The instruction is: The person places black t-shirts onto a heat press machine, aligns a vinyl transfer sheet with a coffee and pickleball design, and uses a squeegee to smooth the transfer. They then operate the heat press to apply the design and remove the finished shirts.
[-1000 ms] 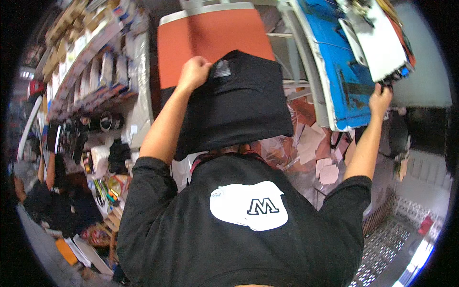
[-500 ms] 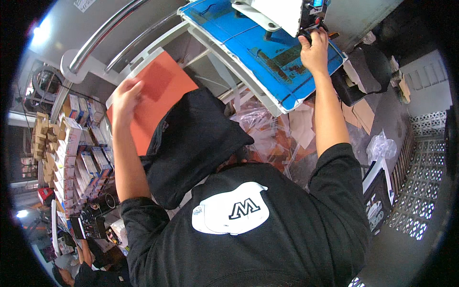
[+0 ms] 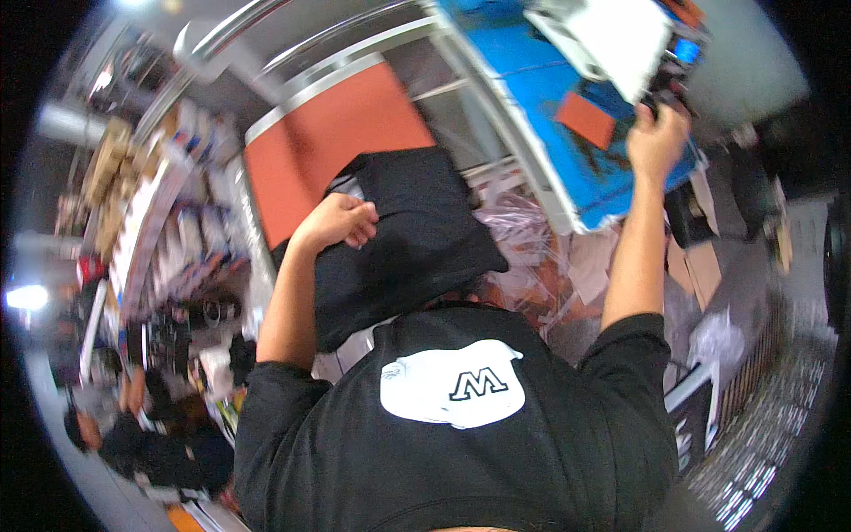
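Observation:
My left hand point(image 3: 337, 222) rests at the collar end of a black garment point(image 3: 399, 239), its fingers curled in against the cloth. Whether a fold of cloth is pinched in them cannot be seen. That garment is draped over the near end of an orange pad point(image 3: 341, 133), whose far part is bare. Up at the right, my right hand point(image 3: 658, 142) is closed round a black handle point(image 3: 663, 99) at the edge of a machine's white plate point(image 3: 612, 40). Under the plate, an orange square point(image 3: 586, 120) lies on a blue surface point(image 3: 523, 97).
Chrome rails point(image 3: 230, 27) run behind the pad at the upper left. Stacked boxes point(image 3: 168, 195) stand at the left, and another person point(image 3: 160, 443) is at the lower left. Crumpled clear plastic point(image 3: 519, 222) and cardboard point(image 3: 700, 266) lie below. A perforated grey crate point(image 3: 753, 470) is at the right.
My left hand has come back from the bare orange pad to the garment's collar. My right hand stays on the handle. An orange square now shows on the blue surface. The view has shifted.

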Demonstrator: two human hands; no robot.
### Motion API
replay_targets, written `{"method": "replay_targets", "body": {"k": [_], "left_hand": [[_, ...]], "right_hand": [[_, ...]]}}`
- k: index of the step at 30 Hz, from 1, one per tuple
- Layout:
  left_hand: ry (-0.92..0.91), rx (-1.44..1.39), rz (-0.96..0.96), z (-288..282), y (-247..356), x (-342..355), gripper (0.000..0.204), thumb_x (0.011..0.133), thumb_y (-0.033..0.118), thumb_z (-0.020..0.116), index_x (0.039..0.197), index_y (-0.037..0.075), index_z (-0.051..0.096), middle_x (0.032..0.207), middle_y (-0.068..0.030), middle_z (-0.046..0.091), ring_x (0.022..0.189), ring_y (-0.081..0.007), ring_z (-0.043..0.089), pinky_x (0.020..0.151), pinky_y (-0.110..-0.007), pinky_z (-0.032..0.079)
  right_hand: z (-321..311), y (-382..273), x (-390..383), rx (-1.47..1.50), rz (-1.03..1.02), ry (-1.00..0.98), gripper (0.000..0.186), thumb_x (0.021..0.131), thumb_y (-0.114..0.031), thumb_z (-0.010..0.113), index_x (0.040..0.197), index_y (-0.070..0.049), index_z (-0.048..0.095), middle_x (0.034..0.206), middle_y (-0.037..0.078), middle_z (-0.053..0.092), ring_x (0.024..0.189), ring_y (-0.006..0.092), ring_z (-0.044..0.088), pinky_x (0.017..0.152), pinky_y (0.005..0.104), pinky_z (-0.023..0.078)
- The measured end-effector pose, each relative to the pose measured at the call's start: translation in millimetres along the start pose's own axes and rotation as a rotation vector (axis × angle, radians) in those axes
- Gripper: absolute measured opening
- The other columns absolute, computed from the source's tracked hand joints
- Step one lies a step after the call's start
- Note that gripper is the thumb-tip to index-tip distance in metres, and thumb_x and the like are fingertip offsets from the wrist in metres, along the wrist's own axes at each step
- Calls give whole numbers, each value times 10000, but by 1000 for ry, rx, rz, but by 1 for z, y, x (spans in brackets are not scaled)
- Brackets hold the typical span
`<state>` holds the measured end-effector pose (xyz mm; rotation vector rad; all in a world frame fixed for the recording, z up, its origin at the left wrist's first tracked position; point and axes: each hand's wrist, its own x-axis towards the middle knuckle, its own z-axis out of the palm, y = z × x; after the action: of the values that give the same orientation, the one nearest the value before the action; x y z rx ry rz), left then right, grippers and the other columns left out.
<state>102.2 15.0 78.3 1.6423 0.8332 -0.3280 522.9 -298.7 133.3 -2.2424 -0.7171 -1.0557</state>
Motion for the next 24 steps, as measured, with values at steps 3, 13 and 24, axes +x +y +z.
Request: {"method": "replay_targets", "body": {"k": [3,13,24], "left_hand": [[437,237,218,-52,-86,-18,286,936,162,594,1133,-40,638,1036,-202,688,933,-314,679,832,-416,547],[1061,720,59,-49,-156,-63,204,864,184,687,1002,37,659,958,-140,625,964,-343,606,869,-474,469],[913,806,328,-69,-161,-75,269,823,219,736,997,44,629,951,-140,646,951,-365,600,816,-486,471]], "right_hand": [[-11,-87,-16,-1,-105,302,191,810,-145,719,972,-62,660,1014,183,645,1078,396,570,930,497,436],[93,-261,-150,116,-364,-962,366,872,-286,684,1187,-102,657,1139,154,665,1141,339,591,933,500,449],[78,-237,-93,373,-209,-1272,179,817,-98,734,983,-31,725,959,170,730,927,284,705,827,381,529]]}}
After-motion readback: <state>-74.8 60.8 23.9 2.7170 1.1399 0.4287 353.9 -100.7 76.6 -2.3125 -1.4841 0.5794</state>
